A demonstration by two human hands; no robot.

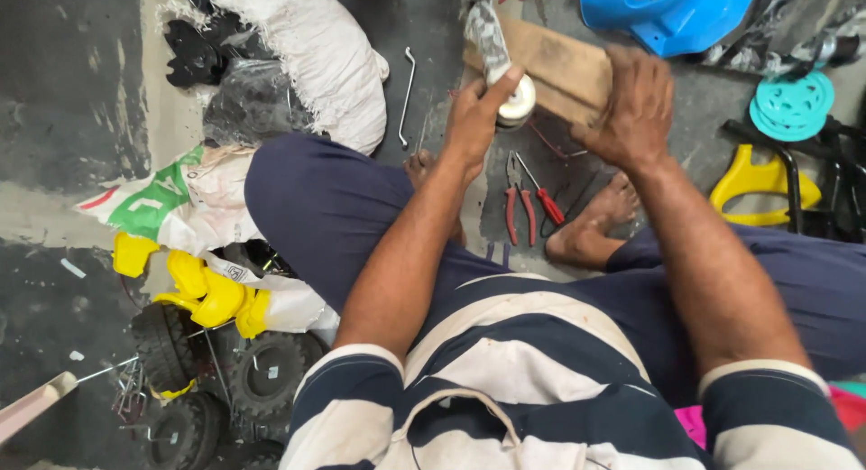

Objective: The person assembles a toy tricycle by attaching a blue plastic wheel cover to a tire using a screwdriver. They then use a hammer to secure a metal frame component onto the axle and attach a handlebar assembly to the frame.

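I sit on the floor with my legs folded. My left hand (478,118) grips a small white wheel-like part (517,103) with a crumpled silvery wrapper (485,32) rising from it. My right hand (634,105) rests on a wooden block (559,64) beside that part, fingers curled over the block's right end. Red-handled pliers (514,208) and a red-handled screwdriver (544,199) lie on the floor between my feet.
A white sack (316,55) and black plastic bag lie at upper left. Yellow plastic parts (203,294) and small black wheels (266,375) sit at lower left. Blue plastic shell (667,10), teal discs (794,105) and a yellow piece (758,181) lie at right.
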